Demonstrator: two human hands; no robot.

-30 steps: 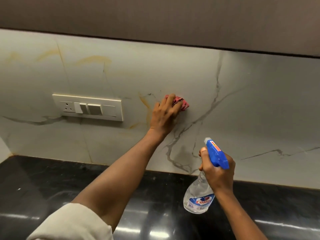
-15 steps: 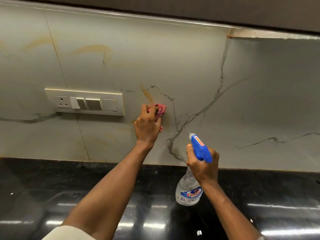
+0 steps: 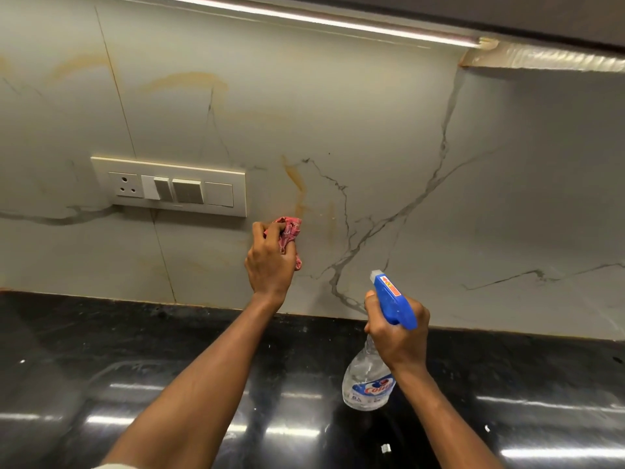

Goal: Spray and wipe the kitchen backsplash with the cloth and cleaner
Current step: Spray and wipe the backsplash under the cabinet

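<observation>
Left hand [image 3: 270, 265] grips the pink cloth [image 3: 291, 230] against the backsplash [image 3: 372, 113]. Right hand [image 3: 399, 338] clutches the spray bottle [image 3: 368, 384]. Wiping looks about midway.

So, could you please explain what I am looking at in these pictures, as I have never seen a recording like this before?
There is no machine here. These are a person's two bare hands, seen from one wide-angle camera worn on the head, which looks forward and down. That is why both forearms reach in from the bottom edge. The left hand grips a crumpled pink cloth up against the pale marbled backsplash, just below and to the right of a switch plate. The right hand holds a clear spray bottle by its blue trigger head, with the nozzle toward the wall. Orange-brown streaks show on the wall above the cloth. Below runs a glossy black countertop with a few small white specks on it, and a light strip glows above.
</observation>
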